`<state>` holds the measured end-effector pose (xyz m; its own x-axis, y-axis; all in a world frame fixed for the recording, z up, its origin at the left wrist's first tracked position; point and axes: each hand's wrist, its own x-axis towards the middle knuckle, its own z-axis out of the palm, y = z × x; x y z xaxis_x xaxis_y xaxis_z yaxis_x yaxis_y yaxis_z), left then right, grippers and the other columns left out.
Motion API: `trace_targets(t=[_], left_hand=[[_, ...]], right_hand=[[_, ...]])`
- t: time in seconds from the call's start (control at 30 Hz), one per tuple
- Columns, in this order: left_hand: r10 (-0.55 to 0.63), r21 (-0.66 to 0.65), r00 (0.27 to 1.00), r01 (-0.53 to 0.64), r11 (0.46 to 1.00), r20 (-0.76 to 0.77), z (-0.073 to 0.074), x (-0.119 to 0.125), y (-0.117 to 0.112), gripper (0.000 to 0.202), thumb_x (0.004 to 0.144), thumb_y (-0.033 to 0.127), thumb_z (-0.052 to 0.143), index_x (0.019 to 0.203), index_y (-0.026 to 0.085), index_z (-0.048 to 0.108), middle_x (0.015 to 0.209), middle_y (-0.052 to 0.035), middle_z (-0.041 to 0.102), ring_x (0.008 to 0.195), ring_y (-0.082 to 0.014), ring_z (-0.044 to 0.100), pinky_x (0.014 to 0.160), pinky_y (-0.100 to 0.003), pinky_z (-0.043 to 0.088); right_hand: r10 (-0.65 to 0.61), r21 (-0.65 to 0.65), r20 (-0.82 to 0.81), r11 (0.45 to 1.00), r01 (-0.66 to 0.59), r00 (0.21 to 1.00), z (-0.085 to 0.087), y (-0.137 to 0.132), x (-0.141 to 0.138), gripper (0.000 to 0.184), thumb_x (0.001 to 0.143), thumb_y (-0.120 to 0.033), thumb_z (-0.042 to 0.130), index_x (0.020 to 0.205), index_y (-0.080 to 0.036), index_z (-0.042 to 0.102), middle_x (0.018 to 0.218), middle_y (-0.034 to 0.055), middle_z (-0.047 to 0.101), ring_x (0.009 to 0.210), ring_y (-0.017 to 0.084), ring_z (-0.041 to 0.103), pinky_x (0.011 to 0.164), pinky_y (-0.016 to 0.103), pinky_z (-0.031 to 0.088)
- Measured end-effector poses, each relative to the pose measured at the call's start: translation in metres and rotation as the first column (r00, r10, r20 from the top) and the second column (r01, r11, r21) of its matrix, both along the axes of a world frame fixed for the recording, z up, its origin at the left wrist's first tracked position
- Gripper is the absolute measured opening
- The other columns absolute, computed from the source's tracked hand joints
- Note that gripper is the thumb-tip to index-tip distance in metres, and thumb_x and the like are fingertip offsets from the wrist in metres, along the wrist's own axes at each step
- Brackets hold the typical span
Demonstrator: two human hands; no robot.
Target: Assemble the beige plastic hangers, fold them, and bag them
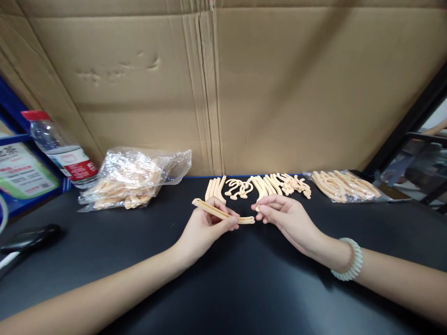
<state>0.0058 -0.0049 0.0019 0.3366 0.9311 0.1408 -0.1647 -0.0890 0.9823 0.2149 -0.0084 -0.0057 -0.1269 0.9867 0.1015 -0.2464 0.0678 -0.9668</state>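
Between the thumb and fingers of my left hand (210,225) is a long, slim beige plastic strip (213,210) with a hole at its left end. Its right end shows two rounded tips, one above the other; I cannot tell if it is one forked piece or two strips. Just right of those tips, my right hand (287,218) is closed in a pinch on a small beige piece (257,209), mostly hidden by the fingers. Behind the hands lie several curved beige strips (216,188), thin beige loops (239,188) and more curved strips (267,186).
Small beige parts (293,184) lie beside a clear bag of curved parts (344,186) at the right. A fuller plastic bag (132,177) and a red-capped bottle (64,149) stand left. A black object (31,237) lies on the dark table (223,293). Cardboard (296,93) walls the back.
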Motion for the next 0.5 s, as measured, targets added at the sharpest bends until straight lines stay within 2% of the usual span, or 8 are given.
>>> trace_targets(t=[0.13, 0.2, 0.3, 0.5], left_hand=[[0.041, 0.059, 0.996, -0.037, 0.998, -0.079, 0.0023, 0.001, -0.0004, 0.022, 0.073, 0.021, 0.079, 0.077, 0.015, 0.059, 0.078, -0.0012, 0.073, 0.068, -0.0115, 0.069, 0.069, -0.023, 0.055], [0.068, 0.086, 0.99, -0.058, 0.995, -0.121, 0.0033, 0.0017, -0.0009, 0.019, 0.072, 0.02, 0.079, 0.079, 0.015, 0.063, 0.078, -0.0012, 0.072, 0.068, -0.0118, 0.068, 0.07, -0.024, 0.055], [0.104, 0.111, 0.98, -0.085, 0.99, -0.172, 0.0042, 0.002, -0.0018, 0.017, 0.07, 0.021, 0.079, 0.079, 0.015, 0.066, 0.079, -0.0014, 0.072, 0.071, -0.0124, 0.066, 0.071, -0.024, 0.053], [0.121, 0.138, 0.97, -0.094, 0.986, -0.209, 0.0037, 0.0018, -0.0031, 0.015, 0.068, 0.022, 0.078, 0.077, 0.016, 0.067, 0.078, -0.0017, 0.071, 0.074, -0.0149, 0.065, 0.07, -0.026, 0.052]], right_hand=[[0.014, -0.02, -0.092, 1.0, -0.016, 0.996, 0.0, 0.0016, 0.0009, 0.036, 0.063, -0.02, 0.086, 0.092, -0.022, 0.064, 0.078, -0.0006, 0.073, 0.074, 0.012, 0.065, 0.075, 0.026, 0.052], [0.039, -0.017, -0.07, 0.999, -0.04, 0.997, -0.0002, 0.0025, 0.001, 0.032, 0.063, -0.02, 0.085, 0.089, -0.02, 0.068, 0.082, 0.0003, 0.072, 0.074, 0.012, 0.065, 0.076, 0.028, 0.052], [0.056, 0.005, -0.006, 0.998, -0.056, 0.998, -0.0006, 0.0023, 0.0013, 0.019, 0.063, -0.022, 0.085, 0.076, -0.018, 0.072, 0.09, 0.0035, 0.072, 0.071, 0.012, 0.065, 0.073, 0.029, 0.052], [0.096, 0.0, 0.004, 0.995, -0.096, 0.995, -0.0011, 0.0014, 0.0021, 0.018, 0.067, -0.028, 0.083, 0.079, -0.018, 0.074, 0.077, 0.001, 0.069, 0.069, 0.011, 0.063, 0.072, 0.027, 0.052]])
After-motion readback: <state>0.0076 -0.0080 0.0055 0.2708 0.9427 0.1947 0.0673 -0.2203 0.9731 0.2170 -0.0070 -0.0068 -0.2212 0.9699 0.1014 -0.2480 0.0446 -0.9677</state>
